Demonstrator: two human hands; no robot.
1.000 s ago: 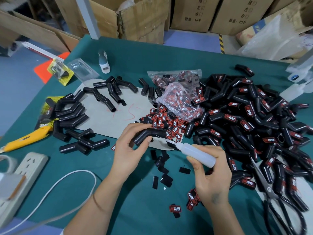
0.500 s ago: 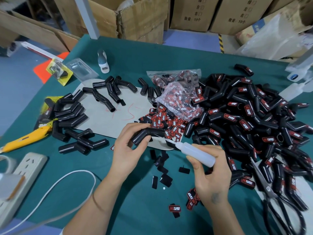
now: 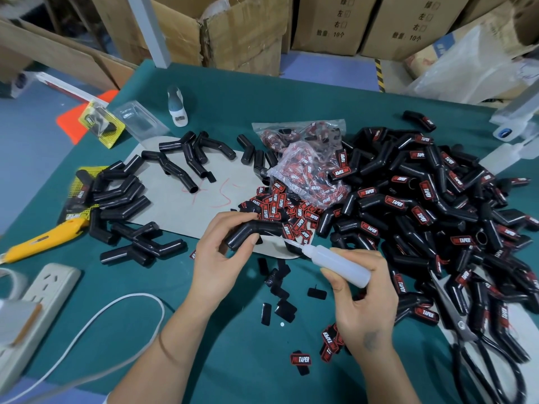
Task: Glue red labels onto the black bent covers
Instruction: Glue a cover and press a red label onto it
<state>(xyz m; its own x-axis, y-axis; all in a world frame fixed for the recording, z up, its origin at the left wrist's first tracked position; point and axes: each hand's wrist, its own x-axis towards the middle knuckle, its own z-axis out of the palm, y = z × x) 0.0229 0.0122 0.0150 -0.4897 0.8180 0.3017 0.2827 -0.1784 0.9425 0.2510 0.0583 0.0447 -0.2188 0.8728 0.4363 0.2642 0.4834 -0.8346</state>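
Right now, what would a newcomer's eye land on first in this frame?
First, the big heap of labelled black covers filling the table's right half. Next, at center, the left hand grips one bare bent cover while the right hand aims a white glue bottle at it. Behind them lies a scatter of red labels.

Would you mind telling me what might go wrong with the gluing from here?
The glue bottle nozzle points over the loose red labels, so a drip could stick several together. The left hand grips the bent cover close to where the nozzle points, so glue might reach its fingers.
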